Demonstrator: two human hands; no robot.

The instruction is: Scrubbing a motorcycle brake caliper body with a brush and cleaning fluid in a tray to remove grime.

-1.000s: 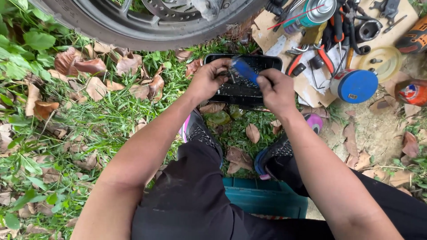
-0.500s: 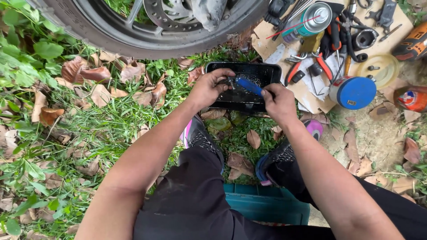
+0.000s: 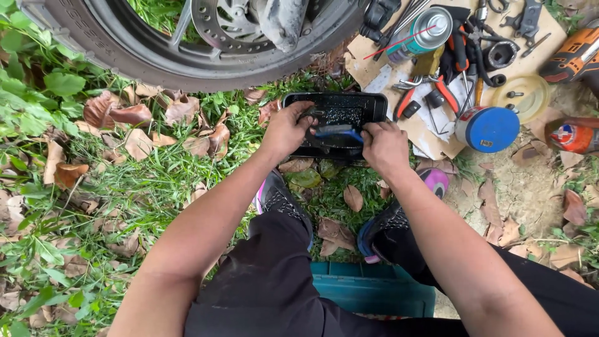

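A black plastic tray point(image 3: 349, 103) with dark liquid lies on the grass in front of me. My left hand point(image 3: 287, 130) reaches into its left side and grips a small dark part that I cannot make out. My right hand point(image 3: 384, 146) rests at the tray's right near corner and holds a blue-handled brush point(image 3: 337, 131), which lies flat across the tray toward my left hand. Both arms stretch forward over my knees.
A motorcycle wheel point(image 3: 187, 62) with a brake disc stands just behind the tray. To the right, cardboard point(image 3: 430, 125) carries pliers, a spray can point(image 3: 421, 34), a blue lid point(image 3: 490, 128) and other tools. A teal box point(image 3: 374, 287) sits between my feet.
The brush in my right hand has dropped from tilted up above the tray to lying flat inside it. Both hands have sunk lower into the tray.
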